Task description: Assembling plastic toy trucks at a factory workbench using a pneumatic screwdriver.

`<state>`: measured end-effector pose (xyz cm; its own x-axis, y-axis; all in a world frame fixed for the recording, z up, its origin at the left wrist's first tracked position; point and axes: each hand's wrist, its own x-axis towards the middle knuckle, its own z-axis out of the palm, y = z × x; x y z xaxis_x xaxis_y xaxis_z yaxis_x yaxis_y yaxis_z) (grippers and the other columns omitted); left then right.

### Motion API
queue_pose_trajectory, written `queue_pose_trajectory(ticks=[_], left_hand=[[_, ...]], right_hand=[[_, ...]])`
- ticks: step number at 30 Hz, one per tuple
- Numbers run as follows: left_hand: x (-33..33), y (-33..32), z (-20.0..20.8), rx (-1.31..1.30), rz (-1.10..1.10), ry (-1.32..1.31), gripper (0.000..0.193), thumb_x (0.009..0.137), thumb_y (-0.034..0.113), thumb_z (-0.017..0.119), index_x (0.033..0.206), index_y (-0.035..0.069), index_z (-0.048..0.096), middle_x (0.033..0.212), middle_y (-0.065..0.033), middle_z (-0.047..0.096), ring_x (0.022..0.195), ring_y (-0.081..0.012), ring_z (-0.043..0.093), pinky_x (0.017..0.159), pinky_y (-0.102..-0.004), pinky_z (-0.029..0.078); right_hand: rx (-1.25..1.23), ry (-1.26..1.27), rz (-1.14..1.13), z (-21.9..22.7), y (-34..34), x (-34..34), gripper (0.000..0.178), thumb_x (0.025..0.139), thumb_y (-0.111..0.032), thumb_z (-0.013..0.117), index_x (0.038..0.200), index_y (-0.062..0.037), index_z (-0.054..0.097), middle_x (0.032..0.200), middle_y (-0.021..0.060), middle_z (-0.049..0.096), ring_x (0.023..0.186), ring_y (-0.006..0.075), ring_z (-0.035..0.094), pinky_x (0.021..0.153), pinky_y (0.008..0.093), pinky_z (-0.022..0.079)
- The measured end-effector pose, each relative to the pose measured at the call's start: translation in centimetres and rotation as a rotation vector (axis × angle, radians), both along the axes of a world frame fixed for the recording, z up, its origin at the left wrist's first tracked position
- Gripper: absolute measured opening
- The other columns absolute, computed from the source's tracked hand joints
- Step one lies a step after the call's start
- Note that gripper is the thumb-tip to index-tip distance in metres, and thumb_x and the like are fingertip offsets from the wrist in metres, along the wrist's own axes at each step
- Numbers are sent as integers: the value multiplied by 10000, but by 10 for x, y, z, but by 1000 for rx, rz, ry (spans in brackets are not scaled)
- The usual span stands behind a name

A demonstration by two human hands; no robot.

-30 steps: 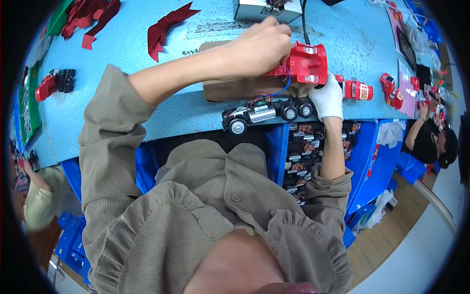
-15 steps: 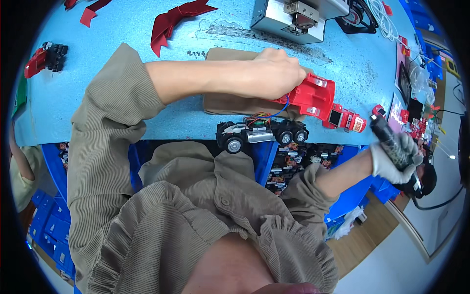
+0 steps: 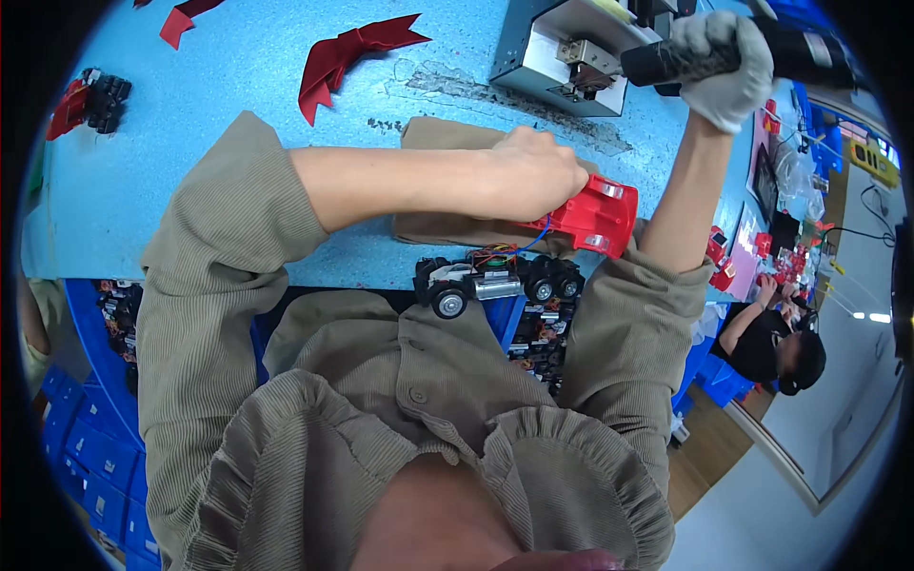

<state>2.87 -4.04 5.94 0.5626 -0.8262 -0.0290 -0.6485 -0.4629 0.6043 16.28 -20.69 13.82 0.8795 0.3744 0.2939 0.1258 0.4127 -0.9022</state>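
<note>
no lettering readable, just unclear dark marks [image 3: 387, 125] on the tabletop [image 3: 219, 86]

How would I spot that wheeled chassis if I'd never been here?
Find the blue table, then its edge nearest the person. There, nearer that edge than the red plastic shell in the left hand, sits the black chassis. Unlike that shell, it shows wheels and a silver cylinder.

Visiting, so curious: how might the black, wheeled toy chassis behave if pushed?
The black toy chassis would likely roll if on its round wheels. The thin blue wire leading to the red plastic shell looks floppy and might tug.
</note>
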Motion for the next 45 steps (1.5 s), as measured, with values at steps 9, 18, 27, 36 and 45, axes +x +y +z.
queue_pose_trajectory(ticks=[9,18,27,36,45], left_hand=[[-3,5,-2,3,49,-28,135,734,116,572,803,10,618,931,-167,609,888,-330,593,685,-405,507],[0,-2,5,2,-38,-23,205,745,134,555,901,39,647,898,-174,641,836,-333,632,683,-420,503],[-3,-2,2,-38,16,-86,107,725,121,573,768,36,623,795,-152,636,780,-316,631,646,-401,507],[-3,-4,6,22,13,-72,177,738,150,583,871,53,648,890,-146,641,836,-308,633,686,-395,510],[-8,-1,5,-6,35,-76,190,729,140,592,882,55,667,919,-150,644,849,-308,633,726,-393,502]], right_hand=[[-490,-204,-1122,-20,42,-88,182,745,-172,554,674,-4,547,584,70,541,526,167,557,522,274,485],[198,-245,-466,41,-14,-197,230,796,-159,479,595,-120,375,524,-8,389,436,94,399,462,212,336],[-36,-180,-500,-29,18,-208,232,811,-230,488,648,-111,373,598,-13,355,503,117,377,507,277,318],[-83,-204,-532,-31,20,-211,260,824,-246,488,648,-105,357,569,-4,326,484,116,369,477,271,321],[-36,-273,-543,-31,37,-213,137,843,-166,469,972,-124,453,599,18,389,476,131,415,478,287,389]])
